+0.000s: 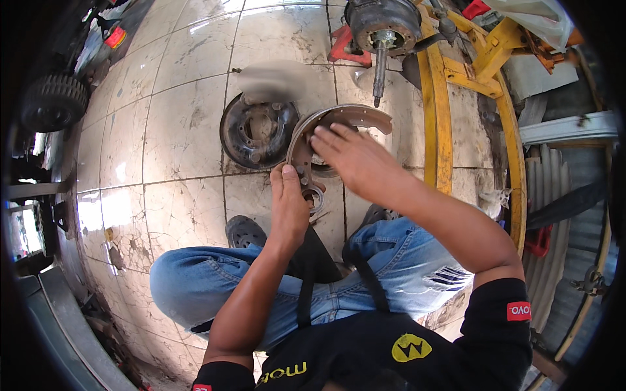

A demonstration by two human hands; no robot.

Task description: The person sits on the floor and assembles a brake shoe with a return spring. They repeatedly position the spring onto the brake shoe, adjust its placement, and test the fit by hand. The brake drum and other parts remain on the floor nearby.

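A curved brown brake shoe (372, 117) with small holes along its rim is held up in front of me. My left hand (289, 202) is closed round its lower end, with the thumb up along its edge. A metal ring (317, 199) shows right beside those fingers; whether it belongs to the shoe I cannot tell. My right hand (349, 153) lies over the inner side of the shoe, fingers stretched out and touching or very near it. On the floor just left of the shoe lies a round black backing plate (238, 146) with a central hole.
A blurred grey oval patch (274, 81) hides part of the scene beyond the plate. A drum with a threaded shaft (385, 29) stands at the back, near a red stand (349, 47). Yellow steel frame (437, 111) runs along the right. A tyre (55, 103) sits far left.
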